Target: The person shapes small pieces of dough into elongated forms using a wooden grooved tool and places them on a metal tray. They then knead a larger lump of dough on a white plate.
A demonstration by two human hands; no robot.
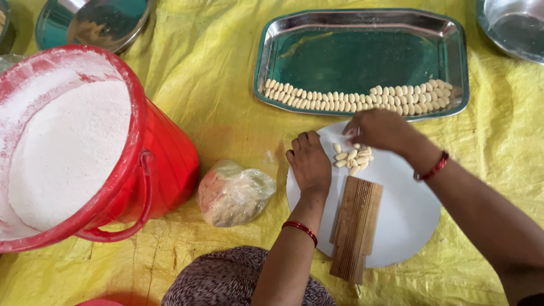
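My left hand point(309, 163) rests palm down on the left edge of a round white board point(408, 215), fingers together, holding nothing I can see. My right hand point(378, 129) hovers over the board's top edge, its fingertips pinched on small pale dough pieces point(352, 158) heaped beside it. A ridged wooden paddle point(356, 226) lies on the board, just below my left hand. Beyond the board a steel tray point(362, 54) holds rows of shaped dough pieces point(357, 99) along its near side.
A red bucket point(161, 164) full of white flour stands at the left. A plastic bag of dough point(233, 194) lies between bucket and board. Steel bowls sit at the top left point(93, 22) and top right point(513, 25). A yellow sheet point(198, 73) covers the floor.
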